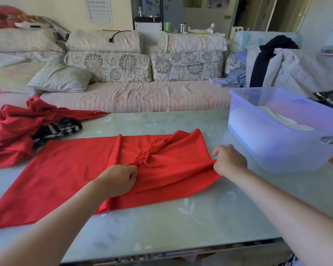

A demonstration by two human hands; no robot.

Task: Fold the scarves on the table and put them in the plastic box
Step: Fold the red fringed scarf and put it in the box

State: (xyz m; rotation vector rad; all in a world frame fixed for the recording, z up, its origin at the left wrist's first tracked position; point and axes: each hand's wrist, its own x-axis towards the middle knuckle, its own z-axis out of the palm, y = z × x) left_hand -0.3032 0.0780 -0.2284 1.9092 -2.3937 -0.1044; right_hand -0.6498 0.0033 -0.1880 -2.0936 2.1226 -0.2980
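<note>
Now a red scarf [69, 169] lies spread flat on the surface [181, 223]. The left hand [117, 179] pinches its fringe near the middle and the right hand [229, 160] grips its right edge, just beside the plastic box [267, 143]. Two more scarves [10, 131] are heaped far left.

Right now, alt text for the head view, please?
A red scarf lies spread on the table; the left hand pinches its fringe near the middle, the right hand grips its right edge. A translucent plastic box holding pale cloth stands at right; a crumpled red scarf and a black-and-white scarf lie far left.
</note>
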